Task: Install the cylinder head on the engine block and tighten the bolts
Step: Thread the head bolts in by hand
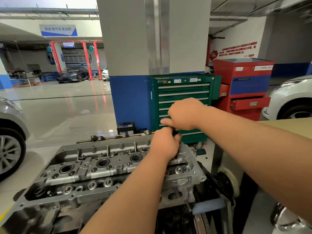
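The grey metal cylinder head (94, 168) lies on the engine block on its stand, its spark plug wells and bolt holes facing up. Over its far right end, my left hand (164, 144) grips a dark tool handle (175, 132) that stands upright there. Just above it, my right hand (184, 115) is curled round the top of the same handle, thumb pointing left. The tool's lower end and the bolt under it are hidden by my left hand.
A green tool cabinet (184, 92) and a red tool cabinet (244, 86) with open drawers stand behind the engine by a grey and blue pillar (130, 65). A car battery (126, 128) sits on the floor. Cars stand at the left (10, 149) and right (292, 98) edges.
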Demonstrator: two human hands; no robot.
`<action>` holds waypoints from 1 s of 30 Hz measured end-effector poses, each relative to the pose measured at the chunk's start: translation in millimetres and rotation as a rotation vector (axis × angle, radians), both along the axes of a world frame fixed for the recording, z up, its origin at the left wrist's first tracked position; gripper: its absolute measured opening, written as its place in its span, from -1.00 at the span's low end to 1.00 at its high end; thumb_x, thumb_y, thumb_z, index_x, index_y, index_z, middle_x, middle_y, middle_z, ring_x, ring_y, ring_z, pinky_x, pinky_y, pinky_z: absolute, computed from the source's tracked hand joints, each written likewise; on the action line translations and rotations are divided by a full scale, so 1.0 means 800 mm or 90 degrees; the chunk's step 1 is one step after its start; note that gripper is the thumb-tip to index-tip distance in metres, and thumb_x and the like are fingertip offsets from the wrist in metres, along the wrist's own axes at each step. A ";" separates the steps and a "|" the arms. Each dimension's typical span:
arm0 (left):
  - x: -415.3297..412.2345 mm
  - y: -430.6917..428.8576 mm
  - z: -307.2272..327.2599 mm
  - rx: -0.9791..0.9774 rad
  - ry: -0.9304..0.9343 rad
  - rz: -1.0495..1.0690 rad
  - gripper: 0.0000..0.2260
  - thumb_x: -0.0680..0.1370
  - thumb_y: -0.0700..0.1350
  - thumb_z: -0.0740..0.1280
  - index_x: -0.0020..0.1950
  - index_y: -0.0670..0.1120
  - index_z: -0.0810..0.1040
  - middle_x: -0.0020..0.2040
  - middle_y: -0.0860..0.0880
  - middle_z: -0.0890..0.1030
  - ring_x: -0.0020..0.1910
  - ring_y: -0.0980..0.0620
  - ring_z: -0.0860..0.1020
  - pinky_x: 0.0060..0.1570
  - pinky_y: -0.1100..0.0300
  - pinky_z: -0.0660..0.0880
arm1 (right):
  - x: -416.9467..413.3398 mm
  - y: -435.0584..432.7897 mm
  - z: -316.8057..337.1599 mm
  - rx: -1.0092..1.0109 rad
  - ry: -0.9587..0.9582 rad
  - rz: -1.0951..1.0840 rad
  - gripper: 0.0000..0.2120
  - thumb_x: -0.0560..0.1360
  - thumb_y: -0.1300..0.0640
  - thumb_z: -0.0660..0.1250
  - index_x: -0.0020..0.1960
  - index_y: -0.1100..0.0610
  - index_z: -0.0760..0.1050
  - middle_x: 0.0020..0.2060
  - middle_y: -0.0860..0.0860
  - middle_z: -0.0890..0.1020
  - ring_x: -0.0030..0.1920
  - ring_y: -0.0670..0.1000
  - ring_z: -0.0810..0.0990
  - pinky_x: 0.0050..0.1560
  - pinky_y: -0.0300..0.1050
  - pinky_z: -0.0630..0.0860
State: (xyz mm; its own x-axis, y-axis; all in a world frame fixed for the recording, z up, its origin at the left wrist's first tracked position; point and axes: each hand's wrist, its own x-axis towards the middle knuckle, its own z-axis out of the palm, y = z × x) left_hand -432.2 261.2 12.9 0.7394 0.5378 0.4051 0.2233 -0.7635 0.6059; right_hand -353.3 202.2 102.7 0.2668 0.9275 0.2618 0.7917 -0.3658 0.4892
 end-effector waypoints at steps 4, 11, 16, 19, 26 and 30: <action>0.001 -0.003 -0.001 0.016 0.012 -0.015 -0.82 0.60 -0.07 0.24 0.06 -0.17 0.51 0.00 -0.18 0.62 -0.01 -0.18 0.54 -0.19 0.15 0.31 | 0.004 -0.014 -0.002 -0.035 -0.127 0.093 -0.51 0.64 -0.12 -0.11 -0.16 0.08 0.50 -0.25 0.00 0.50 -0.25 0.06 0.50 -0.27 -0.01 0.47; 0.001 -0.002 0.002 -0.020 -0.034 0.019 -0.83 0.53 -0.08 0.32 -0.22 -0.12 0.50 -0.37 0.01 0.46 -0.32 -0.05 0.45 -0.47 0.21 0.19 | -0.004 0.013 -0.011 0.021 0.015 -0.112 -0.64 0.63 -0.06 0.02 -0.10 0.09 0.49 -0.33 -0.02 0.41 -0.27 0.02 0.42 -0.42 -0.08 0.24; 0.000 0.004 0.001 -0.006 -0.021 -0.002 -0.77 0.56 -0.04 0.34 -0.27 -0.07 0.44 -0.35 0.06 0.44 -0.29 -0.01 0.44 -0.39 0.19 0.22 | 0.010 -0.014 -0.014 0.311 0.734 0.157 -0.70 0.58 -0.05 0.24 -0.15 0.14 0.59 -0.23 -0.02 0.67 -0.21 -0.04 0.61 -0.15 -0.16 0.50; -0.001 0.003 0.001 -0.010 -0.036 -0.018 -0.81 0.56 -0.05 0.33 -0.07 -0.18 0.56 -0.11 0.03 0.51 -0.08 -0.08 0.52 -0.22 0.17 0.33 | -0.003 0.001 -0.037 0.474 1.149 0.210 -0.63 0.62 0.01 0.18 -0.28 0.19 0.48 -0.43 0.10 0.57 -0.36 0.04 0.58 -0.25 -0.14 0.53; 0.004 -0.003 -0.001 -0.021 -0.011 0.044 -0.78 0.51 -0.11 0.30 -0.33 -0.05 0.40 -0.41 0.06 0.43 -0.43 0.09 0.39 -0.49 0.23 0.20 | -0.017 0.031 -0.045 0.784 0.916 -0.030 -0.53 0.64 -0.02 0.06 -0.40 0.13 0.31 -0.51 0.01 0.39 -0.46 0.06 0.38 -0.39 -0.16 0.31; 0.002 -0.001 0.001 -0.025 -0.041 0.065 -0.67 0.50 -0.20 0.27 -0.45 -0.05 0.32 -0.47 0.03 0.38 -0.47 0.09 0.33 -0.50 0.20 0.14 | -0.026 0.027 -0.050 0.731 0.770 0.006 -0.58 0.64 0.08 0.05 -0.37 0.17 0.28 -0.46 0.04 0.36 -0.44 0.01 0.29 -0.43 -0.12 0.26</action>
